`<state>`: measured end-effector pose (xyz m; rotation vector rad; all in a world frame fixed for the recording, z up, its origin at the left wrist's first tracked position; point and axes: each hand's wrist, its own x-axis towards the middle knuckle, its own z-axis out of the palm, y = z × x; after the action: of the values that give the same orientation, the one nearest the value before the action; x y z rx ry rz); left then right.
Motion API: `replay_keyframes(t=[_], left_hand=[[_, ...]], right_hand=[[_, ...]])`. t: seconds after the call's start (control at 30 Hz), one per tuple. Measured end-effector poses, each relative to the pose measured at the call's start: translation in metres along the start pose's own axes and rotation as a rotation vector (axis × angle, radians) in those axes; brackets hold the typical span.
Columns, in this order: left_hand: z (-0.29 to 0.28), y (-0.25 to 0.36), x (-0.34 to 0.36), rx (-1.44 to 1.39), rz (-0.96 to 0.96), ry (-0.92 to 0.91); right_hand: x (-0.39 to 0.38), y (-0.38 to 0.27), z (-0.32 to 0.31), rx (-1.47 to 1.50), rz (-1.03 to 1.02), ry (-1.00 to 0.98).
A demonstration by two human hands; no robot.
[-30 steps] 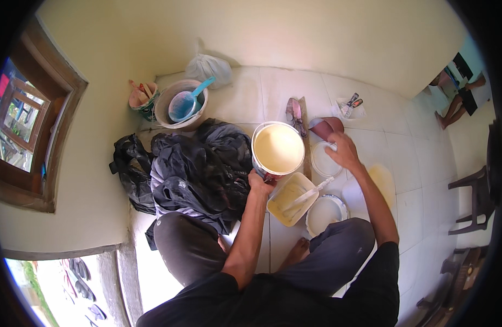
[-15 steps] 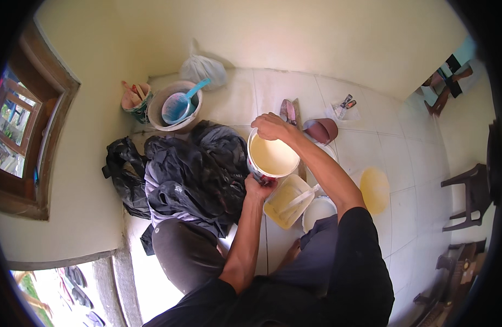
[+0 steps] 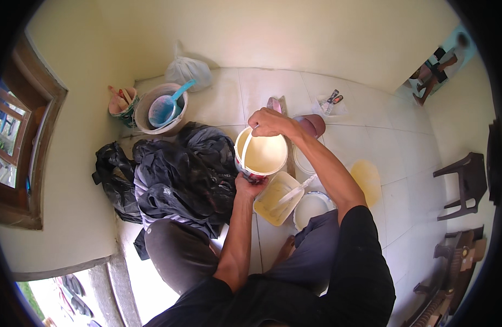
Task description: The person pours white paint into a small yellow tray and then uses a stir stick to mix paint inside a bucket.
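A paint bucket (image 3: 264, 155) with cream paint inside is tilted slightly over the floor in front of me. My right hand (image 3: 271, 123) is closed on its white handle (image 3: 246, 146), which stands up across the bucket's left side. My left hand (image 3: 251, 186) grips the near lower side of the bucket, its fingers partly hidden beneath. Just below and right of the bucket lies a yellow paint tray (image 3: 274, 210), with a white-smeared tool (image 3: 298, 189) resting in it. Beside the tray, partly behind my right knee, stands a white tub (image 3: 312, 208) with pale contents.
Black plastic sheeting (image 3: 180, 180) heaps at my left. Behind it are a pail (image 3: 144, 114) holding a blue dipper (image 3: 165, 110), a smaller bucket of tools (image 3: 122, 103) and a tied white bag (image 3: 188, 73). Yellow lid (image 3: 365, 182) and dark chair (image 3: 462, 185) lie right; a person (image 3: 442, 71) stands beyond the doorway.
The bucket's handle is now raised in my right hand, which was at the far rim before. My left hand keeps its hold underneath. More of the distant person shows.
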<state>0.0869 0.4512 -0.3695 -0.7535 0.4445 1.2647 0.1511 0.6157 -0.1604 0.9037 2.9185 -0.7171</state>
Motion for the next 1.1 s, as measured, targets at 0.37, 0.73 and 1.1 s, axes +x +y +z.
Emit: replay_keyframes(t=[0.37, 0.73, 1.1], left_hand=[[0.01, -0.011, -0.016, -0.047, -0.04, -0.066], [0.042, -0.015, -0.046, 0.283, -0.006, -0.337], [0.053, -0.015, -0.038, 0.4, -0.002, -0.468]], right_hand=[[-0.052, -0.022, 0.013, 0.01, -0.003, 0.232], [-0.08, -0.054, -0.013, 0.086, -0.069, 0.441], [-0.126, -0.065, -0.006, 0.098, -0.072, 0.422]])
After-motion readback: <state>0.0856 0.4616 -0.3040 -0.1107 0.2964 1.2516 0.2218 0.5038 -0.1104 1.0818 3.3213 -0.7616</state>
